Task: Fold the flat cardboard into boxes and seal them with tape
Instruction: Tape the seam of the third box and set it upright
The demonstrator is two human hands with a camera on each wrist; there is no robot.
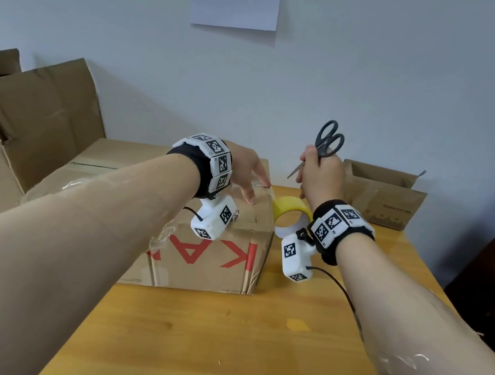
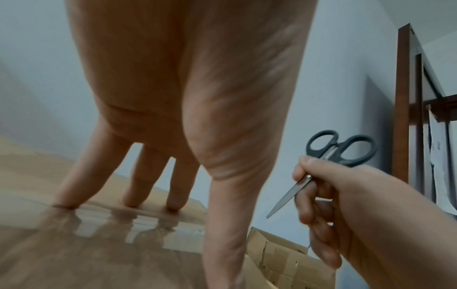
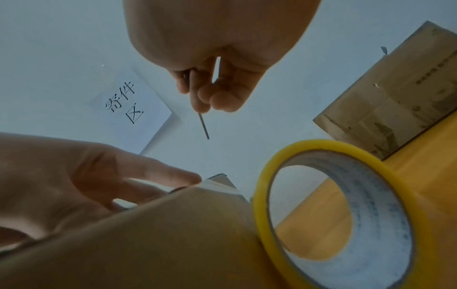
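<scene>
Box (image 1: 214,247) on table (image 1: 215,344), left hand (image 1: 247,172) with straight fingers pressing its taped top, right hand (image 1: 319,176) clenched around scissors (image 1: 327,145) held aloft, tape roll (image 1: 290,216) just beside box.

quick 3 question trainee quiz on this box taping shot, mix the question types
1. True or false: the right hand grips the scissors around the blades, handles up.
2. The left hand's fingertips press on: A) the table, B) the taped top of the box, C) the wall sheet.
3. Fill in: the yellow tape roll hangs beside the box's ____ edge.

Key: 1 true; 2 B; 3 right.
</scene>
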